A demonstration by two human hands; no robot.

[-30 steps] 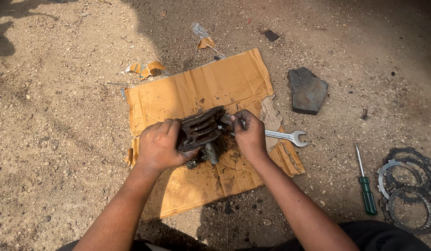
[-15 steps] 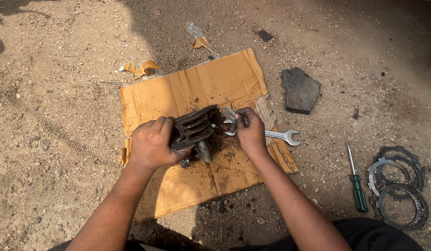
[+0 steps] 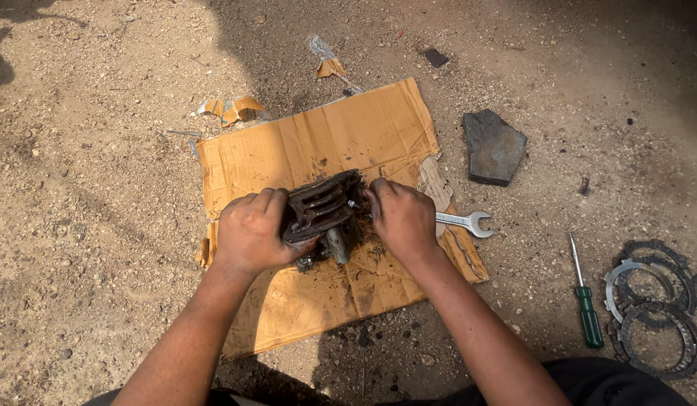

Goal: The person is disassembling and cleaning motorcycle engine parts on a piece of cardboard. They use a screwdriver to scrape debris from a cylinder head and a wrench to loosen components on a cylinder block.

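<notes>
Both hands stay clamped: left hand [image 3: 251, 231], right hand [image 3: 403, 219] on finned cylinder [image 3: 322, 207].

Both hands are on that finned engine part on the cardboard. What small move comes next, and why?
Probably keep the left hand clamped on the finned engine part and pick up the wrench lying on the cardboard just beyond the right hand, whose fingers only press the part's side, holding no tool.

Sunlit, seemingly sandy ground [image 3: 100, 150]
</notes>
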